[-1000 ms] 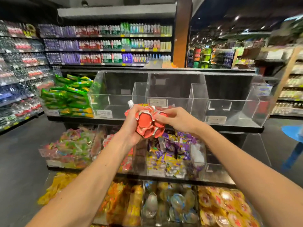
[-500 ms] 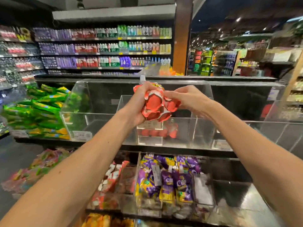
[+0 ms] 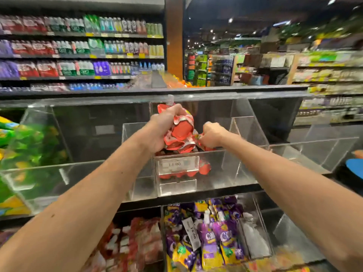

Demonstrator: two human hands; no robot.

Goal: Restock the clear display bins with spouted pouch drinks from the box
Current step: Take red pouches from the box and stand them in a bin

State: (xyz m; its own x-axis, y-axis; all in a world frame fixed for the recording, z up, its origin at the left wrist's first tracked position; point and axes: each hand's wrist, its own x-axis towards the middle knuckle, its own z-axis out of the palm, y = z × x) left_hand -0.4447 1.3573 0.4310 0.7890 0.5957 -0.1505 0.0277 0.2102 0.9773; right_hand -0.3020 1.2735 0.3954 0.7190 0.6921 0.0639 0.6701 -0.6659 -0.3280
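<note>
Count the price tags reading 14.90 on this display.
2. One price tag is on the front of the clear bin holding red pouches; the second tag lies tilted among the purple pouches in the tier below. Others may be hidden or blurred.

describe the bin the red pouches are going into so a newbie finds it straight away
Start at the two-tier rack of clear bins and look along its upper tier. The bin sits mid-row, directly above the purple pouches in the tier below. Alone in its row, it holds red pouches, seen behind the white price tag on its front.
</note>
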